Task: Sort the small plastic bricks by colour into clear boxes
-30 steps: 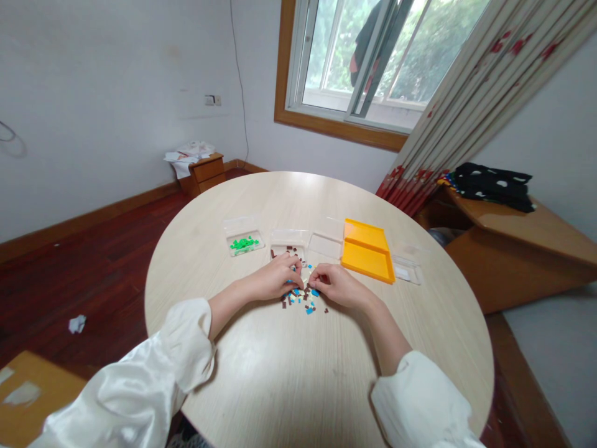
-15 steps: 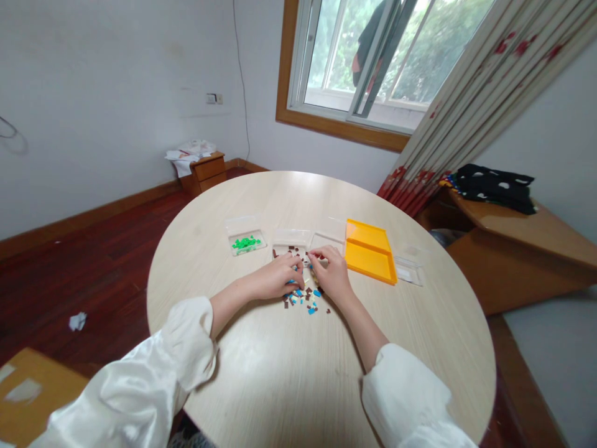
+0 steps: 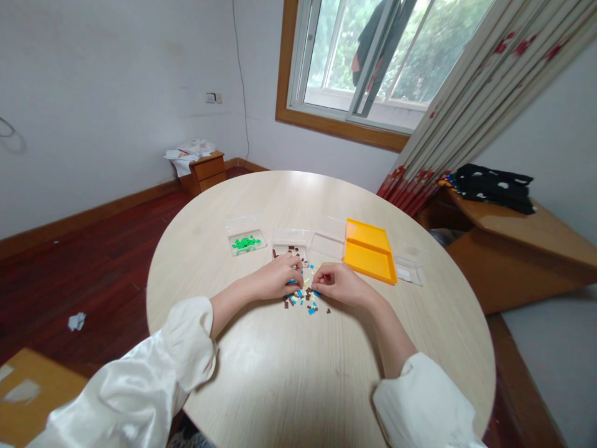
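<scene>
Building-brick pieces (image 3: 308, 291), brown, blue and cream, lie mixed in a loose spread between and under the two grips, partly hidden by the left hand (image 3: 283, 275). They look tiny and mostly blocky, some of them rectangular; finer shapes are too small to tell. The right hand (image 3: 338, 283) has thumb and fingertips drawn close together at the spread's right edge, just above a blue piece; whether anything is pinched there, I cannot tell. The left grip curls low over the spread's other side, its hold likewise unclear.

Work looks partway along. Green pieces (image 3: 245, 242) are gathered in a clear box beyond and left of the left grip. Brown pieces also lie in a second clear box (image 3: 302, 249) just beyond that grip, yet more brown ones remain loose, as do the blue and cream. A third clear box (image 3: 329, 246) stands open beyond the right grip, beside an open yellow case (image 3: 370, 261), all on the pale round worktop (image 3: 303, 373).
</scene>
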Demonstrator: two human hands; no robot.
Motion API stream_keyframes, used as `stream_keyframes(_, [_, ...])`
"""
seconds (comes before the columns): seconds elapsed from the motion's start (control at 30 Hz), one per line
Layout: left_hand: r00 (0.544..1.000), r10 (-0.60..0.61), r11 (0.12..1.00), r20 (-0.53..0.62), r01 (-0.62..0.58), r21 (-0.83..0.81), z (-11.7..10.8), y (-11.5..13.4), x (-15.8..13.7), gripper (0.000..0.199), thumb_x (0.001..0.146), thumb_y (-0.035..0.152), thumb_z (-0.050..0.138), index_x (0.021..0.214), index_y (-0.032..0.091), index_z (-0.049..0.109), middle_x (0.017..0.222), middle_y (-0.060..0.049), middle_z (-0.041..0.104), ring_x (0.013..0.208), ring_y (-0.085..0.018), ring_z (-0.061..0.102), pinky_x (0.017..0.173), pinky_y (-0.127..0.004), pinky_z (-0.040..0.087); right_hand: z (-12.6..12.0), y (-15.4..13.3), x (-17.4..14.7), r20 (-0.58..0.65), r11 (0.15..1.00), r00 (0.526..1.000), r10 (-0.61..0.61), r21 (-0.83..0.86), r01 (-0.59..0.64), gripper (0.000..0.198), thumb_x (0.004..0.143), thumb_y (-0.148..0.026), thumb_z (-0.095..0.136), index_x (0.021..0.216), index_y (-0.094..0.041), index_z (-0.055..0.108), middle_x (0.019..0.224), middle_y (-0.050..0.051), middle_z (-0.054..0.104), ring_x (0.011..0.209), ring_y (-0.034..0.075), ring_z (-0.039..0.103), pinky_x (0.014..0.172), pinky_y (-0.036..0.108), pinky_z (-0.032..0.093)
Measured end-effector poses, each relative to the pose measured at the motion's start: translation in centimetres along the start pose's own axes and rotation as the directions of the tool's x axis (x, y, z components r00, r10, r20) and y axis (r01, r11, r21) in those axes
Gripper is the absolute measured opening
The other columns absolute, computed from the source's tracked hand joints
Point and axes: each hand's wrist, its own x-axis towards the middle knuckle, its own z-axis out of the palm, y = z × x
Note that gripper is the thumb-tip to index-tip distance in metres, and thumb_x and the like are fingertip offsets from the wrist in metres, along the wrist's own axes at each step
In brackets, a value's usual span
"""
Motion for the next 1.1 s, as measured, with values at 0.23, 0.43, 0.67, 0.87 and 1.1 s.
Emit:
stream_keyframes(0.23, [1.000,0.004,1.000,-0.025,-0.003,0.020,0.4,0.0,-0.1,0.015,0.083,0.018,0.054,0.079,0.015,0.068,0.094,-0.009,0.056,0.089,-0.019,0.050,0.081,-0.030,0.039,0.5,-0.5,-0.1,0.051,1.000,0.999,0.006,-0.020,-0.005,0.008,0.070,-0.017,0.058,0.068,-0.015,0.065,0.065,0.000,0.059,0.057,0.009,0.050,0.051,0.020,0.038])
stream_keyframes(0.43, [0.995,-0.004,0.999,-0.101,0.001,-0.033,0.3,-0.1,-0.1,0.013,0.083,0.017,0.053,0.078,0.016,0.065,0.097,-0.008,0.055,0.092,-0.019,0.049,0.083,-0.030,0.040,0.4,-0.9,-0.2,0.071,0.999,0.997,0.036,-0.024,-0.035,0.010,0.069,-0.013,0.054,0.069,-0.014,0.063,0.060,-0.001,0.056,0.050,0.007,0.048,0.047,0.018,0.035])
stream_keyframes(0.67, [0.879,-0.178,0.982,-0.442,0.185,-0.028,0.4,-1.7,-0.1,0.010,0.081,0.013,0.054,0.079,0.015,0.063,0.091,-0.006,0.053,0.089,-0.019,0.048,0.081,-0.032,0.041,0.4,-0.9,-0.3,0.064,0.999,0.997,0.029,-0.032,-0.027,0.012,0.067,-0.011,0.050,0.068,-0.014,0.062,0.064,0.000,0.057,0.054,0.007,0.050,0.049,0.017,0.037])
stream_keyframes(0.87, [0.811,-0.241,0.958,-0.534,0.287,0.003,0.6,-2.9,-0.1,0.009,0.081,0.014,0.056,0.077,0.016,0.064,0.086,-0.005,0.052,0.085,-0.018,0.049,0.077,-0.032,0.041,0.3,-1.1,-0.5,0.082,0.997,0.995,0.051,-0.056,-0.047,0.009,0.069,-0.016,0.053,0.070,-0.014,0.063,0.064,0.000,0.058,0.049,0.006,0.050,0.046,0.017,0.035])
stream_keyframes(1.1, [0.814,-0.266,0.952,-0.516,0.307,-0.007,0.7,-3.0,-0.1,0.009,0.080,0.014,0.057,0.080,0.016,0.066,0.087,-0.005,0.052,0.085,-0.018,0.049,0.077,-0.032,0.042,0.2,-1.1,-0.5,0.082,0.996,0.994,0.076,-0.052,-0.072,0.016,0.066,-0.010,0.052,0.075,-0.014,0.064,0.064,-0.001,0.058,0.048,0.006,0.050,0.047,0.016,0.037])
